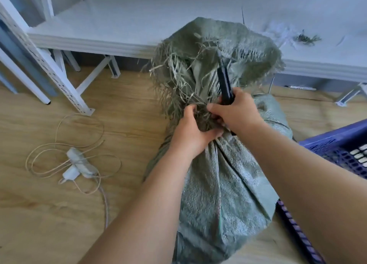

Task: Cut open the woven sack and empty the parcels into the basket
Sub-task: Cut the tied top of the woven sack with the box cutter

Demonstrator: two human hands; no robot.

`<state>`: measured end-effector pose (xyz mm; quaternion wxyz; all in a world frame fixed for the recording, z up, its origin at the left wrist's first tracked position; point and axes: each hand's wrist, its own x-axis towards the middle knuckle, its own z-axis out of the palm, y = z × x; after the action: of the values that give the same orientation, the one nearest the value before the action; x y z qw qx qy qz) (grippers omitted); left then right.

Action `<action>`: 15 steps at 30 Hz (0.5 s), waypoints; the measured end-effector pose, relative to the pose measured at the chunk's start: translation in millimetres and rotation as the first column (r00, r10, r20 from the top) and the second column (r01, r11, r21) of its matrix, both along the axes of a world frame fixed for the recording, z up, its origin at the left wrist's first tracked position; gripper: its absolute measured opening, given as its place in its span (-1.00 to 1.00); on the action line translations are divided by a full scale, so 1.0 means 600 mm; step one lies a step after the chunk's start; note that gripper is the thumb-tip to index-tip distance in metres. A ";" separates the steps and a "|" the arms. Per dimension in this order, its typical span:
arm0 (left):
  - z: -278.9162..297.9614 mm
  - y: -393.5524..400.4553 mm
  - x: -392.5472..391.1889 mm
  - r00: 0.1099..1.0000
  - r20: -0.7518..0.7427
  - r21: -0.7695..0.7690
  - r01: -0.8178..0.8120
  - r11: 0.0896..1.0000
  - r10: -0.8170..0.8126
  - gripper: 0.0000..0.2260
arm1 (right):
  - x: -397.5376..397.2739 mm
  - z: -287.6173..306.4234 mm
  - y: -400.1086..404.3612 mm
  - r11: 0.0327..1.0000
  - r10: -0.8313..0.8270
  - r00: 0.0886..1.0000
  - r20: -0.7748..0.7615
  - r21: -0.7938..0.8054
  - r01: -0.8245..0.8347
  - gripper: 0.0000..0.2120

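A grey-green woven sack [222,184] stands on the wooden floor, full and tied at the neck, its frayed top [216,51] flaring above the tie. My left hand [190,132] grips the bunched neck from the left. My right hand [236,113] holds a black utility knife [224,81], blade end pointing up into the frayed top, right at the tied neck. A blue-purple plastic basket [337,144] sits at the right, touching the sack. No parcels show; the sack hides its contents.
A white table [123,25] runs across the back, with frayed scraps [305,38] on it. White shelf legs [59,81] stand at the left. A power strip with tangled cord [79,164] lies on the floor at the left.
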<state>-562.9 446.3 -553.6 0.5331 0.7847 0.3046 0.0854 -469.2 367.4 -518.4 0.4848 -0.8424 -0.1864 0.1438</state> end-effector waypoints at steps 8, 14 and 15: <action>-0.017 0.014 -0.001 0.960 0.065 -0.119 -0.263 0.958 0.271 -0.72 | 0.004 0.064 0.027 0.989 0.123 0.991 0.045 0.079 -0.126 -0.87; -0.034 0.061 -0.010 0.908 0.007 -0.262 -0.403 0.877 0.419 -0.74 | -0.006 -0.012 0.021 0.985 0.025 0.973 0.228 -0.174 0.015 -0.81; -0.036 0.064 -0.011 0.904 0.019 -0.269 -0.407 0.873 0.428 -0.73 | -0.009 -0.025 0.023 0.976 0.068 0.972 0.224 -0.219 -0.017 -0.77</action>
<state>-569.2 484.6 -575.2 0.6111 0.6202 0.4543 0.1885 -474.3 381.1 -533.3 0.3626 -0.8967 -0.2427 0.0751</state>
